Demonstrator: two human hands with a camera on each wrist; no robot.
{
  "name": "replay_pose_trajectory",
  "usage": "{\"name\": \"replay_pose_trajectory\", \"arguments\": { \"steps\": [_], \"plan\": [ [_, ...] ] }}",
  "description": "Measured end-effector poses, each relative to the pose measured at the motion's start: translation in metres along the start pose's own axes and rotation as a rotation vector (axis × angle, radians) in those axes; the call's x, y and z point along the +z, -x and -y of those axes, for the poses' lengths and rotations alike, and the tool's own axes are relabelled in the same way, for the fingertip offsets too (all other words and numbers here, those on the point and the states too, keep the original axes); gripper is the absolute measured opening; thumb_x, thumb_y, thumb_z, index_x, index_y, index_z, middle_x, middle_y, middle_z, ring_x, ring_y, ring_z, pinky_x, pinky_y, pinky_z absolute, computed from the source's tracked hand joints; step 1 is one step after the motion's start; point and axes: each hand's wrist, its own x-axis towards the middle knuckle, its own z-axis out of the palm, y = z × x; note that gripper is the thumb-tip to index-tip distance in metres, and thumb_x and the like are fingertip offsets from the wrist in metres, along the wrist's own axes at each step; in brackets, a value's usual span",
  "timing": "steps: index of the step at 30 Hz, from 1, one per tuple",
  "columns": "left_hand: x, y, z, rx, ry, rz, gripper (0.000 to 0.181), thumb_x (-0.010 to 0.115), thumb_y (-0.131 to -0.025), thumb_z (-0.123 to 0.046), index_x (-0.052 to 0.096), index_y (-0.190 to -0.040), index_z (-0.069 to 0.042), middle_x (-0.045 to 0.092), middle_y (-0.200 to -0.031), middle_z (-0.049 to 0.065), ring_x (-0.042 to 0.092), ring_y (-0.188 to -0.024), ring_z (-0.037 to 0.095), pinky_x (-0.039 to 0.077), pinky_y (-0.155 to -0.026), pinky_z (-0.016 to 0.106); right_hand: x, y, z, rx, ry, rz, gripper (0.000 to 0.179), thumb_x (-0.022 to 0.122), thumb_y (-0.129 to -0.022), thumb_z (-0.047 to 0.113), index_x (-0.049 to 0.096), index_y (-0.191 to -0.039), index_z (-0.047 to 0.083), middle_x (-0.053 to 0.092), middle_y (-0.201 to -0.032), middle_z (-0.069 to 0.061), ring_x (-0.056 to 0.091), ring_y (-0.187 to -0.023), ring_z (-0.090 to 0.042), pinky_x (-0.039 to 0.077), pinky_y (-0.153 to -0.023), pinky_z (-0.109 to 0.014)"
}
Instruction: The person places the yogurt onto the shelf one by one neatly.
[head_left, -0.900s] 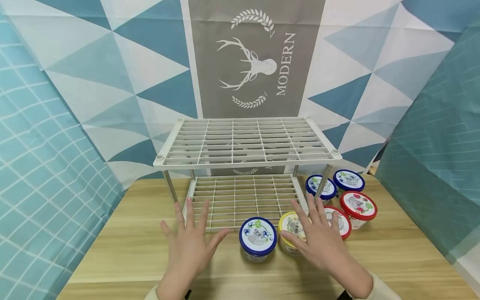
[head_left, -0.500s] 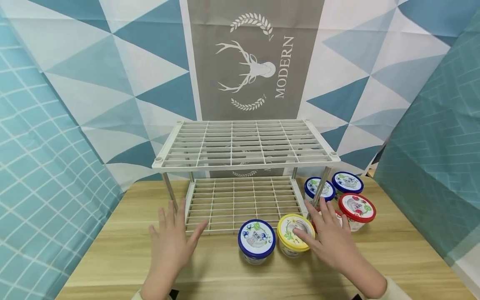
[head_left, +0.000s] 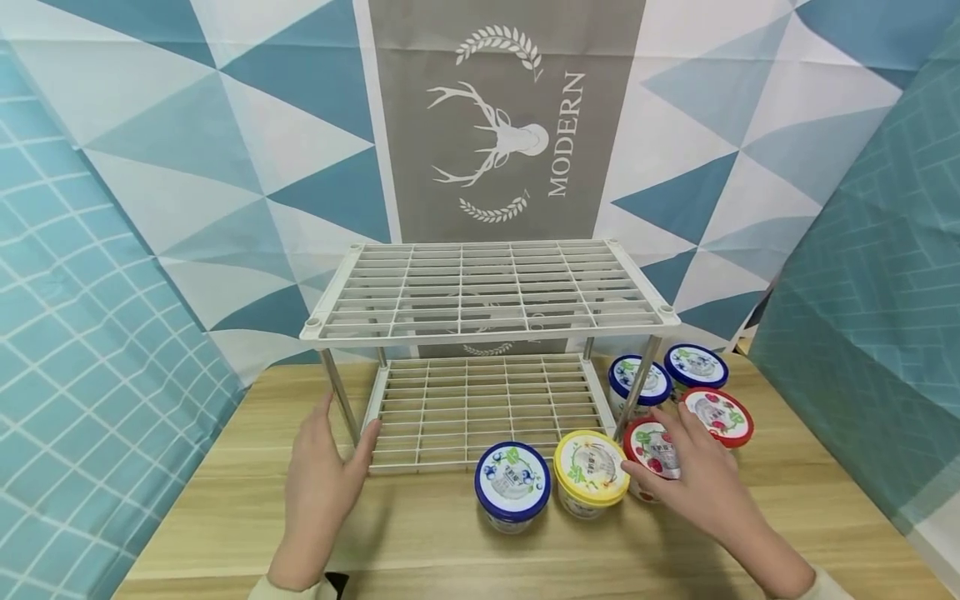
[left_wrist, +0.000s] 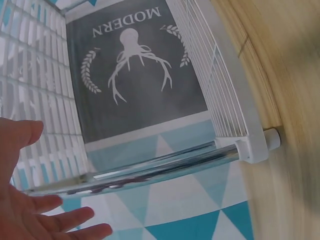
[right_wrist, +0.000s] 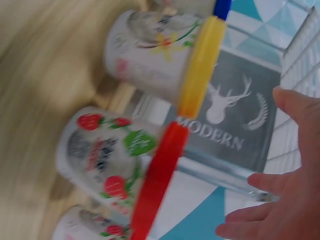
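At your far left hangs a light-blue gridded cloth (head_left: 90,333), beside the pale wooden table (head_left: 450,558). Next comes your left hand (head_left: 318,479), raised near the left front post (head_left: 341,392) of the white two-tier rack (head_left: 491,334). Your left wrist view shows its fingers straight and a little spread, the thumb held well off them, and nothing in the grip; you cannot tell from these views whether a fingertip touches the post.

The rack stands upright on the table, its upper grid shelf above the lower grid shelf (head_left: 377,400), with the grey deer-print panel (head_left: 517,137) behind it. In front of the lower shelf, right of the middle, is the blue-lidded blueberry cup (head_left: 513,482), then the yellow-lidded cup (head_left: 591,468) just beside it. The red-lidded strawberry cup (head_left: 652,450) follows, upright near the rack's right front post.

Your right hand (head_left: 708,487) hangs over that strawberry cup, hiding part of its lid. Its thumb and fingers are spread and slightly bent, pinching nothing, and your right wrist view shows a gap to the lids.

Beyond it, right of the rack, stand a rear blue-lidded cup (head_left: 630,381) partly behind the post, a corner blue-lidded cup (head_left: 696,365) and a second red-lidded cup (head_left: 720,412). A teal cloth (head_left: 862,333) hangs at far right.
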Motion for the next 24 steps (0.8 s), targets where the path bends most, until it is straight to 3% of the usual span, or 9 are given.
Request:
{"name": "replay_pose_trajectory", "arguments": {
  "steps": [4, 11, 21, 24],
  "plan": [
    [0.001, -0.005, 0.004, -0.072, 0.114, -0.018, 0.075, 0.062, -0.089, -0.038, 0.027, -0.143, 0.002, 0.039, -0.138, 0.028, 0.038, -0.126, 0.045, 0.039, -0.098, 0.062, 0.003, 0.001, -0.011, 0.041, -0.007, 0.008, 0.093, 0.063, -0.074, 0.066, 0.038, -0.14, 0.005, 0.034, -0.141, -0.033, 0.035, -0.123, -0.055, 0.03, -0.092, -0.077],
    [0.002, -0.02, 0.017, -0.106, 0.462, -0.035, 0.071, 0.067, -0.087, -0.02, 0.027, -0.142, 0.0, 0.038, -0.142, 0.02, 0.036, -0.132, 0.037, 0.035, -0.105, 0.058, 0.008, 0.005, -0.027, 0.084, -0.074, 0.022, 0.094, 0.066, -0.073, 0.065, 0.038, -0.138, 0.003, 0.041, -0.136, -0.028, 0.04, -0.12, -0.05, 0.039, -0.089, -0.072],
    [0.013, -0.03, 0.027, -0.134, 0.576, -0.055, 0.068, 0.068, -0.085, -0.009, 0.029, -0.141, -0.003, 0.044, -0.135, 0.015, 0.045, -0.125, 0.031, 0.041, -0.105, 0.05, 0.016, 0.011, -0.044, 0.207, -0.143, 0.101, 0.109, 0.064, -0.072, 0.068, 0.025, -0.142, -0.006, 0.033, -0.138, -0.034, 0.032, -0.122, -0.052, 0.037, -0.091, -0.071],
    [0.016, -0.031, 0.028, -0.148, 0.576, -0.068, 0.066, 0.067, -0.086, -0.008, 0.031, -0.14, -0.004, 0.046, -0.131, 0.01, 0.048, -0.12, 0.022, 0.045, -0.105, 0.034, 0.018, 0.011, -0.049, 0.236, -0.175, 0.113, 0.11, 0.065, -0.072, 0.066, 0.023, -0.142, -0.006, 0.031, -0.138, -0.034, 0.032, -0.122, -0.053, 0.038, -0.092, -0.071]
  ]
}}
